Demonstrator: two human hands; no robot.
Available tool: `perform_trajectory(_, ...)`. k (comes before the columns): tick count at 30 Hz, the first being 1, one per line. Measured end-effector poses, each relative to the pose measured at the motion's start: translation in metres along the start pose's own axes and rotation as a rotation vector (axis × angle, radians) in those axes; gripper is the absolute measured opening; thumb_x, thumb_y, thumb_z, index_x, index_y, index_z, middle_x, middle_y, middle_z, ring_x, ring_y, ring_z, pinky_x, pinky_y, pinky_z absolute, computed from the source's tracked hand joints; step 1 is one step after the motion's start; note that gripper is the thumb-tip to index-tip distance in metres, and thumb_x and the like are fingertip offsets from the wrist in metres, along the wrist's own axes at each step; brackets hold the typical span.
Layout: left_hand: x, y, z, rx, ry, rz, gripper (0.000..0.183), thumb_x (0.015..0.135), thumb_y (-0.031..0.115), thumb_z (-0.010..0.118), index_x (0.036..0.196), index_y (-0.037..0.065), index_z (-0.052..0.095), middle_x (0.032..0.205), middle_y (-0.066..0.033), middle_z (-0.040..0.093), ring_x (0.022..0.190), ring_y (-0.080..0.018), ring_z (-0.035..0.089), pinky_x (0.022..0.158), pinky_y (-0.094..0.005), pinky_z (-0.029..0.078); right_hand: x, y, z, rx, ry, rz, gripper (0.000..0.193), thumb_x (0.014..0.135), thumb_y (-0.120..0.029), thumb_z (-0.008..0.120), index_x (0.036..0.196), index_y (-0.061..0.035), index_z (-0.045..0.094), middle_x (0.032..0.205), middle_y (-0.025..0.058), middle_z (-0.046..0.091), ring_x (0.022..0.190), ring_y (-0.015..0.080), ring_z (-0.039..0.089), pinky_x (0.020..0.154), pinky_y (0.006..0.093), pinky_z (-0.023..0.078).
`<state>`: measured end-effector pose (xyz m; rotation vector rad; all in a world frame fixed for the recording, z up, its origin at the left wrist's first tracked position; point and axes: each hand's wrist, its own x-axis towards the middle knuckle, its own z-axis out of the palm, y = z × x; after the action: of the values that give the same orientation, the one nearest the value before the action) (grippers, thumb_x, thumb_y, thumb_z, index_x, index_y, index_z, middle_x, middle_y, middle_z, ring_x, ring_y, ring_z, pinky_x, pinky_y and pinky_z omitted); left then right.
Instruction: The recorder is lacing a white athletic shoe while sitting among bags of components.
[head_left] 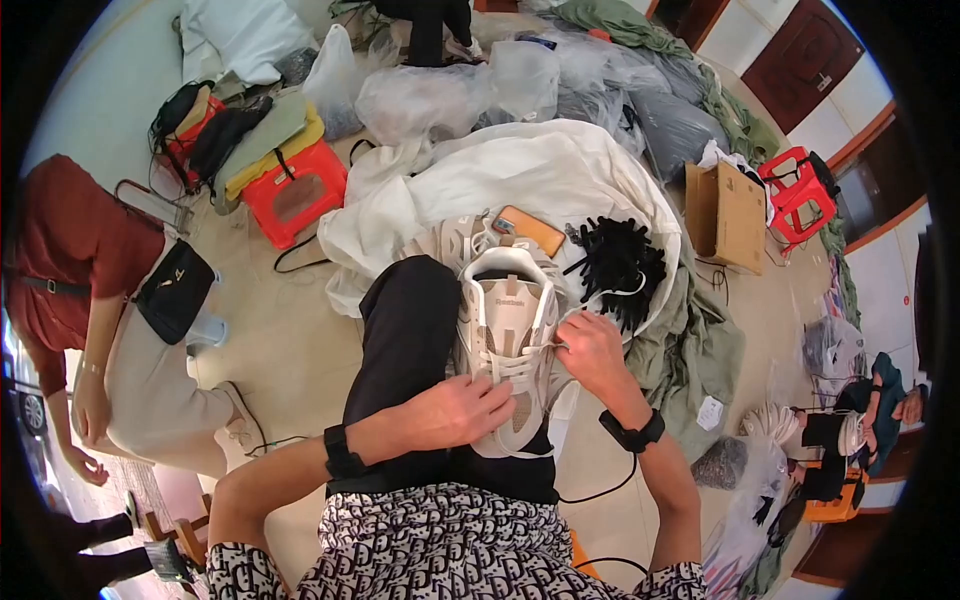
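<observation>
A beige and white sneaker [510, 345] lies across my lap, its toe toward me and its tongue upright. White laces [512, 372] run through its lower eyelets. My left hand [462, 410] grips the sneaker from the left, its curled fingertips by the lower laces. At the sneaker's right side, my right hand [592, 350] pinches a white shoelace [550, 347]. Part of that lace trails up over a black bundle of cord-like strands [618, 270]. Behind the sneaker more beige shoes show, partly hidden, beside an orange-backed phone [530, 230].
A large white sack [500, 170] spreads out in front of me. Clear plastic bags [430, 100] pile up behind it. Red stools [295, 195] stand at left and far right, near a cardboard box [725, 215]. A person in a dark red top [75, 230] sits at left.
</observation>
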<state>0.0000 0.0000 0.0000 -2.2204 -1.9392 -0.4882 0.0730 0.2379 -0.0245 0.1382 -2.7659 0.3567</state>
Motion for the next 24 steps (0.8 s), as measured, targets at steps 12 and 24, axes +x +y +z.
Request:
perform_trajectory(12, 0.018, -0.01, -0.031, -1.131, 0.149, -0.781, 0.018, 0.081, 0.003, 0.054, 0.098, 0.002, 0.049, 0.065, -0.0062, 0.054, 0.059, -0.0126, 0.054, 0.056, -0.0287, 0.045, 0.049, -0.001, -0.026, 0.01, 0.309, -0.095, 0.012, 0.06, -0.003, 0.06, 0.061, -0.0069, 0.049, 0.054, 0.0051, 0.048, 0.049, 0.0229, 0.05, 0.047, 0.0339, 0.039)
perform_trajectory(24, 0.039, -0.089, -0.097, -1.776, 0.859, -0.657, 0.018, 0.088, 0.012, 0.05, 0.104, 0.004, 0.05, 0.089, -0.0065, 0.056, 0.073, -0.0178, 0.058, 0.067, -0.0297, 0.049, 0.069, 0.016, -0.004, 0.042, 0.261, 0.024, 0.009, 0.064, -0.002, 0.062, 0.072, -0.0053, 0.061, 0.062, 0.0068, 0.057, 0.057, 0.0221, 0.058, 0.052, 0.031, 0.045)
